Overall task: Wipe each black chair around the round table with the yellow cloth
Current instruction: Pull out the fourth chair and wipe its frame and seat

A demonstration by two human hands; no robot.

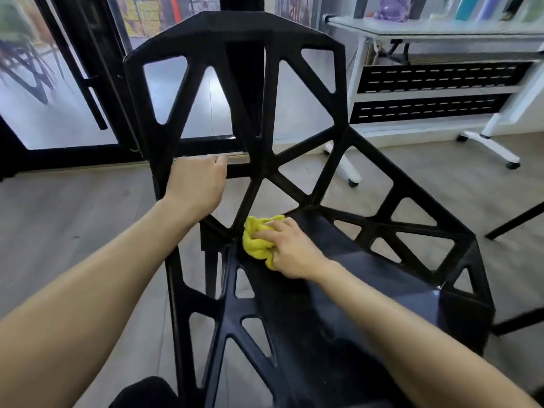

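We saw a black chair (265, 160) with an open web of triangular struts filling the middle of the view, its back rising toward twelve o'clock and its seat running down toward five o'clock. The left hand (195, 184) was closed in a fist around a horizontal bar of the chair back, at about eleven o'clock from the centre. The right hand (290, 248) lay flat, fingers spread, pressing the bunched yellow cloth (257, 240) against the seat where it met the back; the cloth sat just at the hand's nine o'clock side, partly under the fingers.

Around the chair we noted a white desk on castors (441, 33) at two o'clock, with black perforated panels (435, 81) under its top and blurred objects on it that we could not identify. A black-framed glass door (73, 83) stood at ten o'clock. Two dark legs (515, 222) of some other piece of furniture entered at three o'clock, just beside the seat's far corner. Grey wood-look flooring (73, 207) showed through the struts. A dark rounded shape (141, 393) sat at seven o'clock; we could not tell what it was.
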